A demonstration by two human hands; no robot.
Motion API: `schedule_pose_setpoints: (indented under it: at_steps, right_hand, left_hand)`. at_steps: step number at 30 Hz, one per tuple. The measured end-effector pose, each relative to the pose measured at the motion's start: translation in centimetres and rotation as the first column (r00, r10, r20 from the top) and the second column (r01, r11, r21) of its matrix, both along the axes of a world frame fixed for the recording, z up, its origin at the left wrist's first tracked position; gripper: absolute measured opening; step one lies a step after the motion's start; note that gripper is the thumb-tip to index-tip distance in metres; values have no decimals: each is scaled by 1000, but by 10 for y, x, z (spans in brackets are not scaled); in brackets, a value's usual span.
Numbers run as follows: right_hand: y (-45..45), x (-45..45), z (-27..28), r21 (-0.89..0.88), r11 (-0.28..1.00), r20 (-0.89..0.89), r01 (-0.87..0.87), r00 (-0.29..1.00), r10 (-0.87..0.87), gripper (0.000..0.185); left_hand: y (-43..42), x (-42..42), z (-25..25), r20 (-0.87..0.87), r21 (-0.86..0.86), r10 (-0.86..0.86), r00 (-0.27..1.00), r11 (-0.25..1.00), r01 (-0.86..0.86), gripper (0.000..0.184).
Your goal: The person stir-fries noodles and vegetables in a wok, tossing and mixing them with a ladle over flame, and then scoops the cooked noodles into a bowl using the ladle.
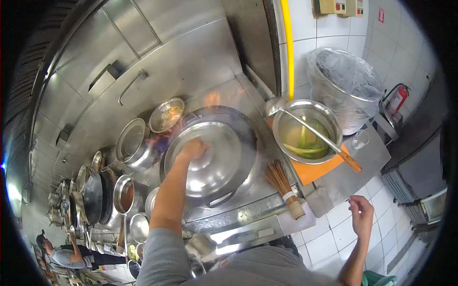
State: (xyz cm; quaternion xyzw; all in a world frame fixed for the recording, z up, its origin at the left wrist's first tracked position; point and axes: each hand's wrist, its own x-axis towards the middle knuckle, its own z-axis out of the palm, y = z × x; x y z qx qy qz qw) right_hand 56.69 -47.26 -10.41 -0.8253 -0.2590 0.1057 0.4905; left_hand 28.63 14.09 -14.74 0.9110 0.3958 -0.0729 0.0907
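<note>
A large round metal lid (217, 159) covers most of a dark wok (245, 138) on the stove, with flames showing behind it. My left hand (194, 148) is on the middle of the lid, fingers closed around its top. At the right, my right hand (361, 215) hangs over the tiled floor, away from every object, its fingers curled loosely and apart. Between my hands, a bamboo brush (281, 183) leans at the stove's front edge. Beyond it, a steel bowl (308, 102) holds liquid and green stalks, with a ladle (319, 136) across its rim.
Left of the wok stand a steel pot (143, 155), a strainer bowl (167, 115) and a pot of reddish liquid (117, 193). A plastic-lined bin (348, 112) and a glass (360, 139) are at the right. Another person (69, 257) stands far left.
</note>
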Motion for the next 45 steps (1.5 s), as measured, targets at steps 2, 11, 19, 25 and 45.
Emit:
schedule_pose_setpoints:
  at_steps: [2, 11, 19, 25, 45]
  right_hand:
    - [-7, 8, 5, -58, 998, 13, 40, 999, -40, 10]
    - [87, 96, 4, -332, 943, 682, -26, 684, 259, 41]
    - [124, 127, -31, -634, 773, 407, 36, 865, 294, 31]
    - [215, 60, 11, -224, 760, -419, -610, 764, 490, 27]
    - [672, -381, 27, 583, 614, -812, -531, -393, 432, 9]
  left_hand:
    - [-5, 0, -2, -1, -11, 26, 1000, 1000, -26, 72]
    - [-32, 0, -3, 267, 61, 116, 957, 989, -137, 66]
    - [-235, -140, 127, 725, 10, 171, 667, 966, -258, 53]
    - [-394, -270, 101, 754, -280, 607, 251, 643, -713, 38]
    - [-501, -318, 57, 745, -366, 661, -93, 288, -885, 9]
